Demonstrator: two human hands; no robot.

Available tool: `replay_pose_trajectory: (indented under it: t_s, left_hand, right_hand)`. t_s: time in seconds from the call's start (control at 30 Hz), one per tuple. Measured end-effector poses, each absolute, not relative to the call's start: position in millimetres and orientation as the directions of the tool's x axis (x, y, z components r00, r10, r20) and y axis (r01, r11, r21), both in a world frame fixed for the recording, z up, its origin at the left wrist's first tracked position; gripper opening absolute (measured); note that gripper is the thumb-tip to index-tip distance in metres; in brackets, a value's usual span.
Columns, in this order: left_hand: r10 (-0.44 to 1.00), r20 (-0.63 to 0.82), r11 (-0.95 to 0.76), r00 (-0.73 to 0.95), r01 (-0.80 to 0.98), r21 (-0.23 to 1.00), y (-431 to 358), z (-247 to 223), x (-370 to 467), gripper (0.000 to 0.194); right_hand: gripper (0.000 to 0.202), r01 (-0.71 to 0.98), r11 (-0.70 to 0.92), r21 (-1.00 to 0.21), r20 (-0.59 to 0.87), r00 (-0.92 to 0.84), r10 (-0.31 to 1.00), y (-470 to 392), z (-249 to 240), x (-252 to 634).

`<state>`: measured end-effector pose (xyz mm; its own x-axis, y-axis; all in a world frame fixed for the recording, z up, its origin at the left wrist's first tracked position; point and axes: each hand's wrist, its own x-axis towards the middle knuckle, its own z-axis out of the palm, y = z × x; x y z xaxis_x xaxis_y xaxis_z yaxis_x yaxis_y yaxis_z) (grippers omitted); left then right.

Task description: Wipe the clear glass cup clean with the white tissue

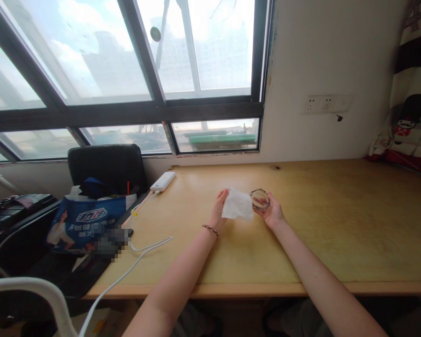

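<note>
Over the middle of the wooden table, my left hand (221, 209) pinches a thin white tissue (237, 204) by its left side. The tissue hangs spread out, its right edge close to a clear glass dish (260, 200) with an angular rim, perhaps an ashtray. My right hand (272, 213) grips that dish from the right and below, tilted so its round hollow faces me. Fingers show through the glass. Whether tissue and glass touch, I cannot tell. A dark braided bracelet (211, 230) circles my left wrist.
A white power bank (163, 181) lies at the table's (337, 234) back left, its white cable (126, 267) running off the left edge. A black chair (107, 166) with a blue bag (87, 222) stands left. Windows, wall sockets (325, 104) and a curtain (412, 103) border the table.
</note>
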<state>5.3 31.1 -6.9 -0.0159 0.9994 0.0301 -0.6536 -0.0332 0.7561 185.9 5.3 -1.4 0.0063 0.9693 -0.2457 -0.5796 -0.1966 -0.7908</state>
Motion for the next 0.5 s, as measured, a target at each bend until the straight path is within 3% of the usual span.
replay_pose_trajectory:
  t_s: [0.13,0.23,0.33,0.4,0.5]
  left_hand:
    - [0.908,-0.094,-0.191,-0.408,-0.604,0.774,42,-12,-2,0.034]
    - [0.854,0.016,-0.228,-0.520,-0.346,0.910,39,-14,1,0.036]
    - [0.875,0.324,-0.331,-0.361,0.043,0.943,24,-10,12,0.031]
    - [0.851,0.493,-0.445,-0.181,0.252,0.859,12,-6,22,0.026]
    - [0.795,0.606,-0.557,0.036,0.440,0.704,-1,-4,31,0.022]
  right_hand:
    - [0.031,-0.637,-0.149,-0.756,-0.243,0.062,0.968,6,-2,186]
    - [0.029,-0.656,-0.137,-0.742,-0.238,0.068,0.969,6,-1,185]
    - [0.024,-0.692,-0.159,-0.704,-0.262,0.046,0.964,5,-1,183]
    - [0.021,-0.704,-0.178,-0.687,-0.268,0.019,0.963,6,-3,181]
    - [0.021,-0.690,-0.184,-0.700,-0.246,-0.009,0.969,6,-8,177]
